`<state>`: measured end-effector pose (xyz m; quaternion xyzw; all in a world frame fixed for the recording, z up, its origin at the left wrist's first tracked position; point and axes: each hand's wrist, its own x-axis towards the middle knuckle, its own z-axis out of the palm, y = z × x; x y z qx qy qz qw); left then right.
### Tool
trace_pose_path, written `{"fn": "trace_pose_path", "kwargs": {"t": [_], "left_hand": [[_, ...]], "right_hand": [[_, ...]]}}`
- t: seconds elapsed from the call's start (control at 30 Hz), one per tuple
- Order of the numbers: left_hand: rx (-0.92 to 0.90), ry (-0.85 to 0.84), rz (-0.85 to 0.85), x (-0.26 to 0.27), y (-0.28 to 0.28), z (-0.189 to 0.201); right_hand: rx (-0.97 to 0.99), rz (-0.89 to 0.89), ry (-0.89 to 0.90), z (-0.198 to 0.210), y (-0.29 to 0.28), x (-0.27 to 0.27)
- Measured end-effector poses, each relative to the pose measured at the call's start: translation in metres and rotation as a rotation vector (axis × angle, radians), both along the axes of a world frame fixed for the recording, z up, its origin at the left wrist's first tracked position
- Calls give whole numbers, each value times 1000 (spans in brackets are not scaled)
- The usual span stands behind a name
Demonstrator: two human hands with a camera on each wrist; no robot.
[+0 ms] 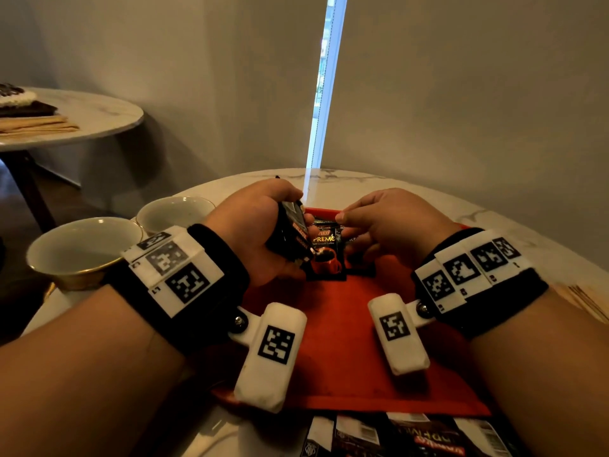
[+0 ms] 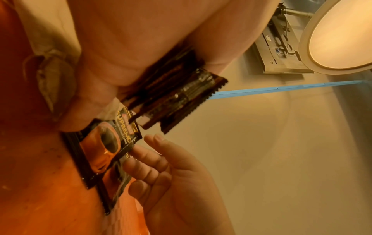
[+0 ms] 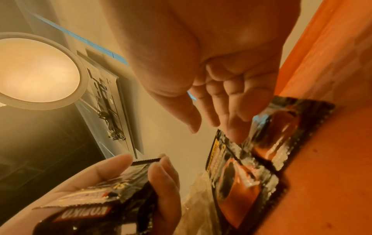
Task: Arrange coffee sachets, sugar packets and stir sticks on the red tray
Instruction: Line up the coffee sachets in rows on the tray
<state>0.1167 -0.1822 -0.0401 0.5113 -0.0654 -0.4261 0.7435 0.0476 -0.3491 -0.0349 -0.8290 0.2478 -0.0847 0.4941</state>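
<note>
A red tray (image 1: 346,351) lies in front of me on the marble table. My left hand (image 1: 290,209) hovers over its far left part and grips a stack of black coffee sachets (image 1: 291,234), also seen in the left wrist view (image 2: 177,98). Two black sachets with a red cup print lie side by side on the far part of the tray (image 1: 326,255) (image 1: 357,245). The straight fingers of my right hand (image 1: 359,232) rest on them (image 3: 237,182), thumb lifted clear. No sugar packets show.
More sachets (image 1: 412,437) lie on the table at the tray's near edge. Two white cups (image 1: 82,249) (image 1: 174,212) stand left of the tray. Wooden stir sticks (image 1: 586,301) lie at the right edge. A second table (image 1: 82,110) stands back left.
</note>
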Motion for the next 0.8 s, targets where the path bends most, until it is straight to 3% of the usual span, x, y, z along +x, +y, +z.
{"fn": "trace_pose_path", "kwargs": {"t": [0.4, 0.8], "left_hand": [[52, -52, 67, -4, 1, 3], [42, -50, -13, -6, 0, 2]], "right_hand": [[61, 10, 46, 8, 2, -3], [77, 48, 142, 6, 10, -5]]}}
